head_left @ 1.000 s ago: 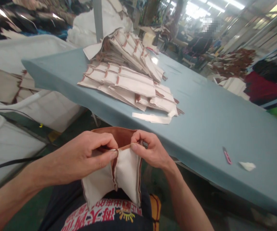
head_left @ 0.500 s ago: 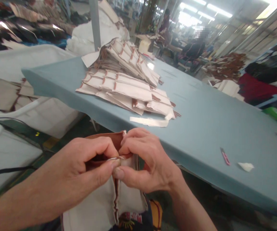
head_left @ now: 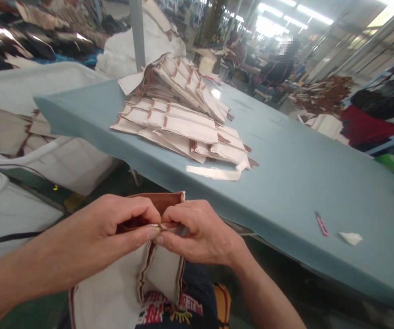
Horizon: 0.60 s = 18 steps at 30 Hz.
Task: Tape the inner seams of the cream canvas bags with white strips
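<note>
A sewn piece with off-white outer faces, brown inside and dark seam edges, like a bag panel (head_left: 111,278), hangs over my lap. My left hand (head_left: 128,224) pinches its upper edge between thumb and curled fingers. Close beside it, my right hand (head_left: 197,230) grips the same edge, thumb tip near the left thumb. Between the two thumbs the edge is drawn together. The brown lining shows behind my fingers, and a pale bit sticks up at its far corner. My fingers hide part of the edge.
Stacks of similar off-white pieces (head_left: 186,119) lie on the blue-green table (head_left: 286,183). A pale strip (head_left: 214,173), a small pink-handled cutter (head_left: 321,224) and a white scrap (head_left: 350,238) lie there too. White bins (head_left: 73,160) stand at left. A person (head_left: 275,68) sits far back.
Both hands have shifted slightly left with the piece, and my right hand's fingers have lowered and curled in tighter. More of the printed dark cloth on my lap shows below.
</note>
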### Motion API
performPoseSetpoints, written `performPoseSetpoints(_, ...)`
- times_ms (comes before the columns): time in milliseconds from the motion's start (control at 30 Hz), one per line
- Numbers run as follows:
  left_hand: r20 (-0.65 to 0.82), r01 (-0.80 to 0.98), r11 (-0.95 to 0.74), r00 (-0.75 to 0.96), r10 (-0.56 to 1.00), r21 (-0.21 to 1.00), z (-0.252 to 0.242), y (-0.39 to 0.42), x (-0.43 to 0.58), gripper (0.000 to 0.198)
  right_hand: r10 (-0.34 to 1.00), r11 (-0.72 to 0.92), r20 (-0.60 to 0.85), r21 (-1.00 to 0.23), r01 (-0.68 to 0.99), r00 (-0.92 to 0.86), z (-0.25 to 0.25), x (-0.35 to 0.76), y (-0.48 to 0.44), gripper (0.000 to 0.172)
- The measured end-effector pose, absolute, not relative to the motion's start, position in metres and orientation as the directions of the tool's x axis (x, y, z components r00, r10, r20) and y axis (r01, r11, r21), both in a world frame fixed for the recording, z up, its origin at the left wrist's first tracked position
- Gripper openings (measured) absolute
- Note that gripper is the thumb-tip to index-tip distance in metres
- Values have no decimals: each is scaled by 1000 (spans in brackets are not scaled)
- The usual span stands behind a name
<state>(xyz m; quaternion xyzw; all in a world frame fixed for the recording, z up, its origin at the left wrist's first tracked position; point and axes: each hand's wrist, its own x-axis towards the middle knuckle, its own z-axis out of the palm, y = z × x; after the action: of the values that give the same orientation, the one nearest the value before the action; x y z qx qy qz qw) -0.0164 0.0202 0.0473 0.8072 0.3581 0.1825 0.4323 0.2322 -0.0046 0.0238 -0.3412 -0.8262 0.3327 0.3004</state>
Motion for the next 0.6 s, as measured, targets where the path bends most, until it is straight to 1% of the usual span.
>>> performPoseSetpoints(100,19,426,-421,684,729,801,49,21,-19,26,783,508,223,-769,389,-581,23,230,-4,34)
performPoseSetpoints(200,90,421,-505,695,714,754,49,24,-18,25,800,510,227,-744,431,-555,23,225,-3,33)
performPoseSetpoints(267,139,424,-579,711,689,696,46,26,-16,23,810,521,242,-715,466,-535,22,222,-3,32)
performPoseSetpoints(333,186,443,-654,724,665,614,43,29,-14,20,822,518,238,-689,506,-517,20,218,-3,31)
performPoseSetpoints(400,203,453,-702,743,638,549,41,30,-11,19,831,506,207,-665,549,-516,19,215,-4,26)
performPoseSetpoints(533,200,436,-748,783,589,500,48,28,-7,23,846,493,162,-600,630,-507,20,210,-5,18)
performPoseSetpoints(600,244,427,-776,781,575,465,51,25,-7,26,848,492,171,-602,629,-501,22,210,-5,18)
